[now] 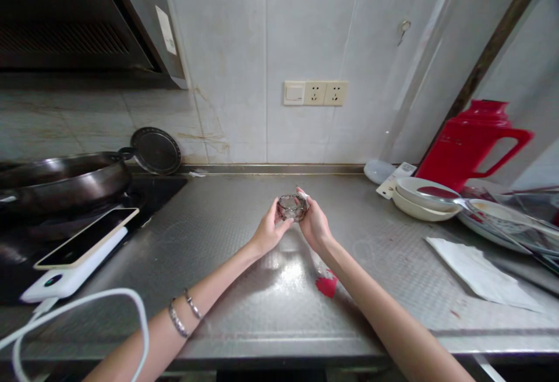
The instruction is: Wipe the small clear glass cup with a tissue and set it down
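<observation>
A small, dark-tinted, see-through glass dish point(292, 208) is held above the middle of the metal counter. My left hand point(269, 232) grips its left side, with the thumb at the near edge. On the right side my right hand point(315, 223) holds the same dish, and a bit of something white shows at its fingertips. A red item point(326, 285) with a clear part lies on the counter, close to my right forearm.
A pan point(65, 183) sits on the stove at left, near a phone point(87, 237) on a white power bank point(72, 271) with a cable. At right are stacked bowls point(425, 210), a red thermos jug point(469, 146) and a white napkin point(483, 271). A range hood point(74, 27) hangs upper left.
</observation>
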The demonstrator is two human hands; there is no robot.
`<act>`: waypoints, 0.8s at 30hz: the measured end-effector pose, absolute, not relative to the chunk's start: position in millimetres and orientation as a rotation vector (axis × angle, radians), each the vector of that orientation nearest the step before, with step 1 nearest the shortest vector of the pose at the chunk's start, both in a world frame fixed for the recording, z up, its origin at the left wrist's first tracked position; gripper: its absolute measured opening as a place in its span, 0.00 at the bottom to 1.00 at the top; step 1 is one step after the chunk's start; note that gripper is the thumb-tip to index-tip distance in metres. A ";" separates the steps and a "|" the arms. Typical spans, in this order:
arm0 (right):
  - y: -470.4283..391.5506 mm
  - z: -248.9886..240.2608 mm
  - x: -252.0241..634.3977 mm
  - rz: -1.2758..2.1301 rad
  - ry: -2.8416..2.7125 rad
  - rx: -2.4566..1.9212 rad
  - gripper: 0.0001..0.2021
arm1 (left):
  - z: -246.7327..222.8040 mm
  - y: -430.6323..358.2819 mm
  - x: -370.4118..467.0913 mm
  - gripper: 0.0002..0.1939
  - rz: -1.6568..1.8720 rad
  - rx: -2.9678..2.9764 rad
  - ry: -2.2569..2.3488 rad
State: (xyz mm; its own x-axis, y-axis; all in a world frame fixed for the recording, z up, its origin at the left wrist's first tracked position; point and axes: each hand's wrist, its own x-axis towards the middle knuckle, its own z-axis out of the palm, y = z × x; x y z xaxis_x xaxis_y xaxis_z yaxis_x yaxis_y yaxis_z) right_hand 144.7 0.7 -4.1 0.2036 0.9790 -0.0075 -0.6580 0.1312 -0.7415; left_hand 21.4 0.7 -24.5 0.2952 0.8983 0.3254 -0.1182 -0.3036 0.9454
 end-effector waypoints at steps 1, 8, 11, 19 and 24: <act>0.5 -2.4 146.4 1.278 -0.576 -0.705 0.16 | -23.8 1.6 21.3 0.42 1.227 1.500 0.753; -7.1 2.5 137.7 1.316 -0.682 -0.710 0.16 | -23.1 7.4 15.8 0.39 1.250 1.599 0.781; -7.5 0.9 133.4 1.315 -0.660 -0.709 0.15 | -24.4 5.5 16.4 0.37 1.272 1.604 0.817; -4.6 -20.2 120.1 1.324 -0.681 -0.728 0.17 | -20.6 1.4 18.0 0.34 1.480 1.580 1.208; -1.3 -19.7 123.2 1.286 -0.666 -0.717 0.16 | -22.4 3.5 16.7 0.41 1.412 1.554 1.080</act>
State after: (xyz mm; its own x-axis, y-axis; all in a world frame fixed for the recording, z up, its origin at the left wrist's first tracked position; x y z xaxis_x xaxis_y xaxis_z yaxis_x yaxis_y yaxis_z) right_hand 123.2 -1.3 -19.7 0.1606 0.9861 0.0428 -0.6034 0.1324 -0.7864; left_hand 16.7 3.5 -22.4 0.0303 0.9358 0.3514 0.0944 -0.3526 0.9310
